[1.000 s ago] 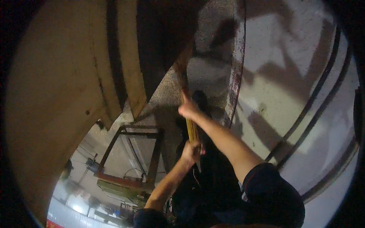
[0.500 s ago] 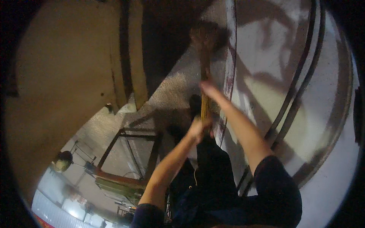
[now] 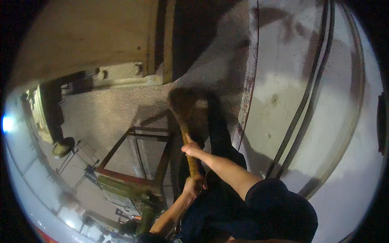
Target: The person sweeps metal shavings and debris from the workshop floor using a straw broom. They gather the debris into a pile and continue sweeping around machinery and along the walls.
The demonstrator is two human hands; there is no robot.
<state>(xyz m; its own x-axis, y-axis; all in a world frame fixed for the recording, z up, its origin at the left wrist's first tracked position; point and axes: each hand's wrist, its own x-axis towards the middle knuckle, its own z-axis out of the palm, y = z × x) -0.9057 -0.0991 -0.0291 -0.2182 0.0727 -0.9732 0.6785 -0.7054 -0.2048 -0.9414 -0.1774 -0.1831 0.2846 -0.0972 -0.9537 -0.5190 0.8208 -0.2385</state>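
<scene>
Both hands grip a broom with a yellowish handle [image 3: 193, 165] and a dark brown, spread-out head [image 3: 181, 103]. My left hand [image 3: 194, 185] is closed round the handle's near end, close to my body. Farther up, my right hand [image 3: 190, 146] wraps the handle just below where it darkens toward the head. The broom slants away and slightly left, its head low over the shadowed floor [image 3: 121, 103]. Dim light and shadow blur the head's outline, so I cannot tell whether its tip touches the floor.
A white wall with a worn skirting edge [image 3: 248, 81] and dark cables [image 3: 302, 105] runs along the right. A large wooden panel [image 3: 85, 40] stands at the far left. A metal frame [image 3: 133, 156] with a green part [image 3: 117, 186] stands left of my legs.
The broom has swung from far ahead beside the wall back toward me and left. Both hands have come lower and nearer my body, still gripping the handle. The view has shifted.
</scene>
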